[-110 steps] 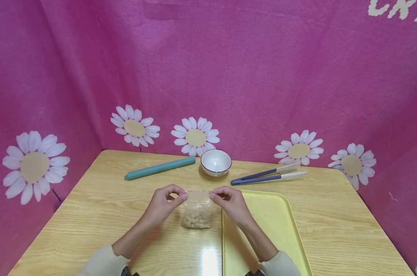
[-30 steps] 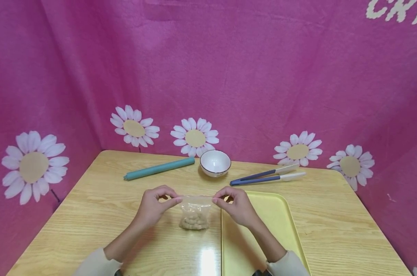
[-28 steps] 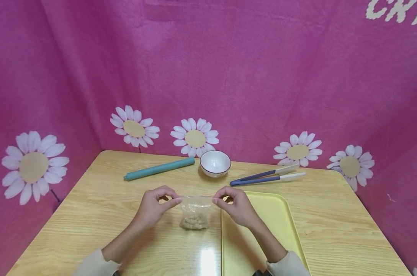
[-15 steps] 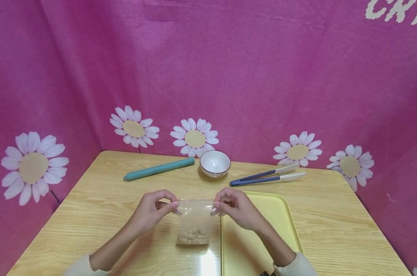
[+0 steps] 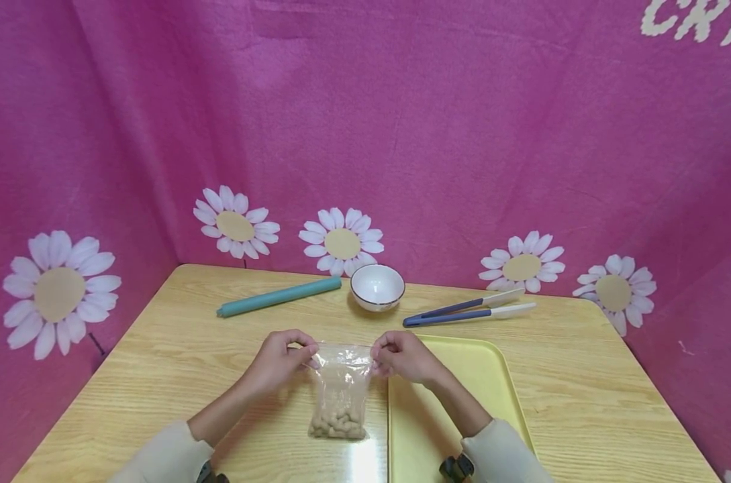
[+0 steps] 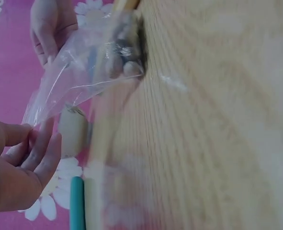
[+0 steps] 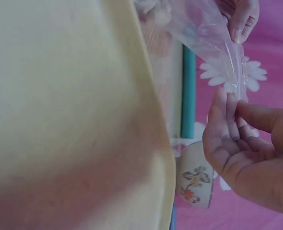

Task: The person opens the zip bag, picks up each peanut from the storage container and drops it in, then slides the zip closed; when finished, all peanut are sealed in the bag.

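Observation:
Between the two hands hangs a clear plastic zip bag (image 5: 339,389) with several peanuts in shells (image 5: 337,426) gathered at its bottom. My left hand (image 5: 283,362) pinches the top left corner between thumb and fingers. The top right corner is pinched by my right hand (image 5: 407,359). Both wrist views show thumb and fingertips meeting on the stretched plastic edge, as with the left hand (image 6: 21,163) and the right hand (image 7: 251,148). The bag's lower end is close over the wooden table, left of the yellow tray.
A yellow tray (image 5: 462,396) lies under the right forearm. Along the back of the table (image 5: 595,389) are a teal rod (image 5: 280,297), a white bowl (image 5: 377,287) with a dark rim, and blue-and-white tongs (image 5: 462,311). A pink daisy-print cloth (image 5: 413,147) hangs behind.
The folded-looking bag now hangs longer, its peanuts lower and nearer the front. Both hands shifted their pinch on the top corners and drew slightly inward over the last half second.

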Demonstrator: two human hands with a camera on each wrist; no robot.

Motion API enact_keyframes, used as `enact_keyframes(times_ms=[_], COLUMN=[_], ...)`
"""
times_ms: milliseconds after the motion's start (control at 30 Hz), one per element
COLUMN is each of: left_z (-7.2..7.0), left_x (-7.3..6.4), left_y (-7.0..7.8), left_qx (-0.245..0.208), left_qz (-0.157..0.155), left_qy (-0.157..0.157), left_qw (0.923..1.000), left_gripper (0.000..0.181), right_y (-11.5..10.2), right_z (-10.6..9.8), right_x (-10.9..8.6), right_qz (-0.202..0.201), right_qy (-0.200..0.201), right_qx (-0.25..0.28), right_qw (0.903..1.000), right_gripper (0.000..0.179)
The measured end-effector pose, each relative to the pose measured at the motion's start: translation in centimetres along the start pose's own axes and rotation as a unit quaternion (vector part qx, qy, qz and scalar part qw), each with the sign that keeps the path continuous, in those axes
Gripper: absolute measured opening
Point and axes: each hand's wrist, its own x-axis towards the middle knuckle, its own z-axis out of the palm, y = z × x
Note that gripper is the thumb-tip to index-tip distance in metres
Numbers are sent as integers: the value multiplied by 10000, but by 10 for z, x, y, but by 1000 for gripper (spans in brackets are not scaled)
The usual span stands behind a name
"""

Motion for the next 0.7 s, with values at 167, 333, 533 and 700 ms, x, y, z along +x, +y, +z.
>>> enact_keyframes(times_ms=[167, 333, 533, 700], left_z=[6, 10, 12, 5], left_x=[17, 27, 32, 31], left_y=[-8, -13, -15, -16], left_qx=[115, 289, 204, 263], left_qz=[-336, -635, -1050, -960], left_qy=[309, 518, 503, 380], left_qw=[9989, 9962, 9930, 9943], left_gripper=[14, 11, 11, 13], right_y=[4, 7, 8, 9], right_z=[1, 7, 9, -7], right_x=[16, 29, 34, 24], right_qz=[391, 942, 1329, 838], right_qy=[426, 819, 1033, 794], right_qx=[-577, -672, -440, -450], right_qw=[9967, 9899, 9848, 9923], right_gripper=[13, 11, 10, 14])
